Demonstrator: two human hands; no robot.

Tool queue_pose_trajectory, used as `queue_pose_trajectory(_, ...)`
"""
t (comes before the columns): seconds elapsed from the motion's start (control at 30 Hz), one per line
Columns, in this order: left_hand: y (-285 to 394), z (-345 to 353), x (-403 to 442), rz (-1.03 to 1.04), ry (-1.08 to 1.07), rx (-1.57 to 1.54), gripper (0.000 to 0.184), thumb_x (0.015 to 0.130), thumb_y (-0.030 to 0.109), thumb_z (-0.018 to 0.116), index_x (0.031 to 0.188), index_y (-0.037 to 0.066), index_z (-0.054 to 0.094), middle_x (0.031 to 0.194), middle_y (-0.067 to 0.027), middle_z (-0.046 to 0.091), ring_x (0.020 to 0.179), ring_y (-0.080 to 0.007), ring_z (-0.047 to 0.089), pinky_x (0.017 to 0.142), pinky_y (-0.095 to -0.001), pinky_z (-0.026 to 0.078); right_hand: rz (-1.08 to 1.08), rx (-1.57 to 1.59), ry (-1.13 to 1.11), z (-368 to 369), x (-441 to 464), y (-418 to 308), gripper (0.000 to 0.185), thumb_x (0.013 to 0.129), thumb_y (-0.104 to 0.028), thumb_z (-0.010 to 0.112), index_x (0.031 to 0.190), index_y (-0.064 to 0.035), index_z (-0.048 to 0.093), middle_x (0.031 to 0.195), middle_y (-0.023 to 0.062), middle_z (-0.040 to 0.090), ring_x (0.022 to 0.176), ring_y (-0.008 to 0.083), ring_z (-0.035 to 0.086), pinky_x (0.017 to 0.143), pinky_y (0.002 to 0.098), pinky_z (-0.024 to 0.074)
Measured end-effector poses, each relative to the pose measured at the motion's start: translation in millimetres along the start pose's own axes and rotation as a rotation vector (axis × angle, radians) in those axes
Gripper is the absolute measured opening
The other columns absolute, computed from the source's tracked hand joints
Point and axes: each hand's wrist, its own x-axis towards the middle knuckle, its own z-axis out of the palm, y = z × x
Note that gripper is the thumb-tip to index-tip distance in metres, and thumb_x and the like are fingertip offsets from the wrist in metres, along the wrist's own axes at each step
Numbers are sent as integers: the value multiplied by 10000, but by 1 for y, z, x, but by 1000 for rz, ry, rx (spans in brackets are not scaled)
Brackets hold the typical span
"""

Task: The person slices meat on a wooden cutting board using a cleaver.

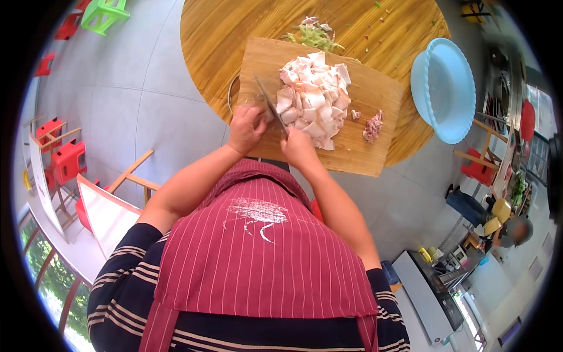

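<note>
On a wooden cutting board [358,159] lies a heap of pale pink-white meat slices [316,97]. My right hand [298,146] is closed round the handle end of a knife [270,102], whose blade stands along the left side of the heap. To the left of the blade, my left hand [247,126] has its fingers curled at the board's left edge, close to a small pale piece that is too blurred to name. A little pile of minced reddish meat [373,126] sits on the right part of the board.
The board rests on a round wooden table [217,35]. Green and pale scraps [315,36] lie behind the board. A light blue basin [450,88] stands at the table's right edge. Another person [516,230] is far off at the right. Red stools [67,159] are at the left.
</note>
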Motion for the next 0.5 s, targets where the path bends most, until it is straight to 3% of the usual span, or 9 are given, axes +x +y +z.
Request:
queue_pose_trajectory(0.07,-2,0,-1,1,-22,-20,223,715,55,658,928,64,595,916,-126,597,890,-329,550,784,-404,455,-60,35,-28,-12,7,-1,212,843,-180,532,916,13,579,828,254,634,796,443,603,728,508,471)
queue_pose_trajectory(0.13,-1,-2,2,4,-1,-27,222,715,53,658,927,66,594,915,-127,600,883,-328,553,783,-405,455,89,211,115,-23,-1,-10,211,848,-182,518,875,17,585,815,253,632,786,441,602,721,498,469)
queue_pose_trajectory(0.3,1,2,3,-25,15,-24,249,715,51,665,952,68,590,913,-121,612,847,-321,555,762,-411,451,-7,-59,28,-26,-49,-23,234,879,-207,509,946,13,549,791,267,628,758,460,605,705,537,470)
queue_pose_trajectory(0.37,2,0,5,3,-2,30,271,716,58,672,973,66,586,889,-109,616,815,-314,552,731,-412,443,113,-169,-73,-32,-68,-38,253,867,-202,556,1026,-5,557,760,246,633,731,432,617,675,500,487)
queue_pose_trajectory(0.5,2,0,5,12,7,-30,299,703,105,732,976,70,616,852,-115,587,792,-317,536,691,-407,440,120,-147,-102,-36,-85,-34,266,866,-196,551,1061,-16,543,768,245,638,717,437,614,668,511,488)
